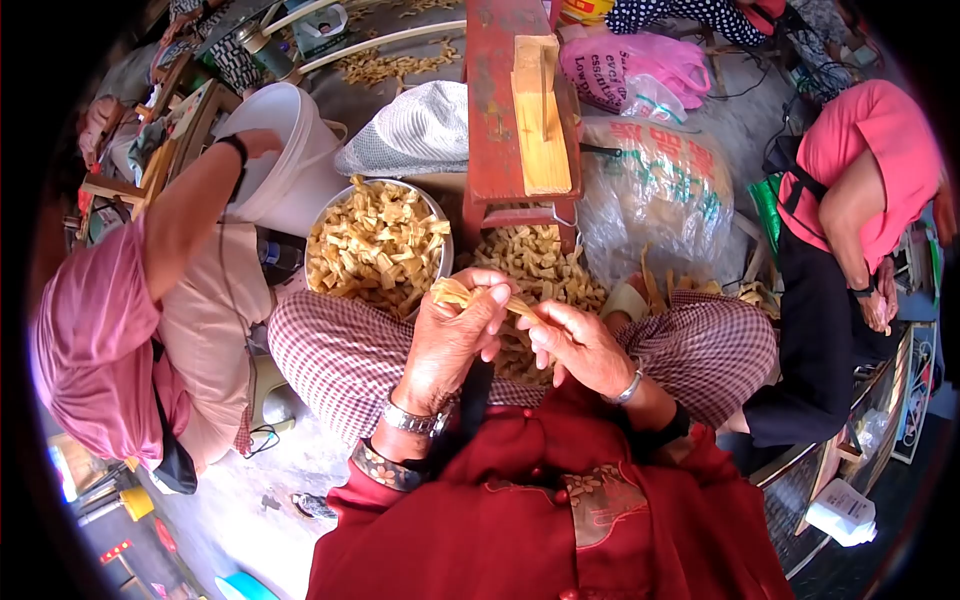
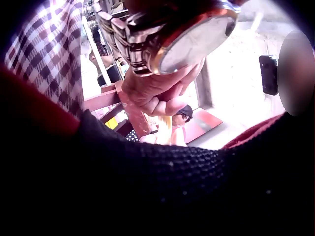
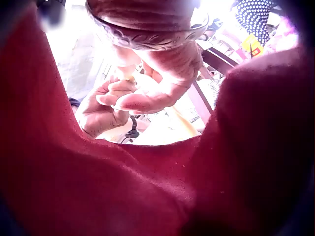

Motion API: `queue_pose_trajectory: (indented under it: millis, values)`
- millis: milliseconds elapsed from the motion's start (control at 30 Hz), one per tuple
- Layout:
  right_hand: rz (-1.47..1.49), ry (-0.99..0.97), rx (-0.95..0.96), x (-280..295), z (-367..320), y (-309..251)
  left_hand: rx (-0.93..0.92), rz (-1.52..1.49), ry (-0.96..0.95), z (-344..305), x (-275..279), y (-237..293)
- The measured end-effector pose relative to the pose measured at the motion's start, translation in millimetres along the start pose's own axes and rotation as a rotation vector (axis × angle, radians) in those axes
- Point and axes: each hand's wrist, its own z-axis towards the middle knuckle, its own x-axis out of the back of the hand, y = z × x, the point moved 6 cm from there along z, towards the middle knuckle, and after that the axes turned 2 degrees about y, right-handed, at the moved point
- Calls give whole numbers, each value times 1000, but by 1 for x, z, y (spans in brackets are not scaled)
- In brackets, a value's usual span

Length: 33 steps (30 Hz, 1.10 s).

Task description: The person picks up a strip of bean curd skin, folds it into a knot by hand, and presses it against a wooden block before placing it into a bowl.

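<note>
In the head view, a soft yellowish strip runs between my two hands, over my lap. My left hand pinches its looped end between thumb and fingers. My right hand pinches the other end with thumb and forefinger. The left wrist view shows my left hand with fingers curled, below a metal watch. Both hands are close together in the right wrist view, my right hand under a bracelet. Beyond my left hand stands a round basin heaped with small knotted yellowish pieces.
More knotted pieces lie beneath a red wooden bench with a wooden block on it. A white bucket stands behind the basin. Plastic bags lie right of the bench. People sit close on both sides.
</note>
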Motion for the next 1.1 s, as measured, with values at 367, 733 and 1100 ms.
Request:
queue_pose_trajectory:
  millis: [367,733,1100]
  values:
    - [-373,74,337,29,16,-56,-154,-276,68,18,15,30]
    - [-985,472,635,105,65,-163,-354,48,-14,102,-55,122]
    - [-779,496,360,118,73,-94,-315,679,178,101,-35,101]
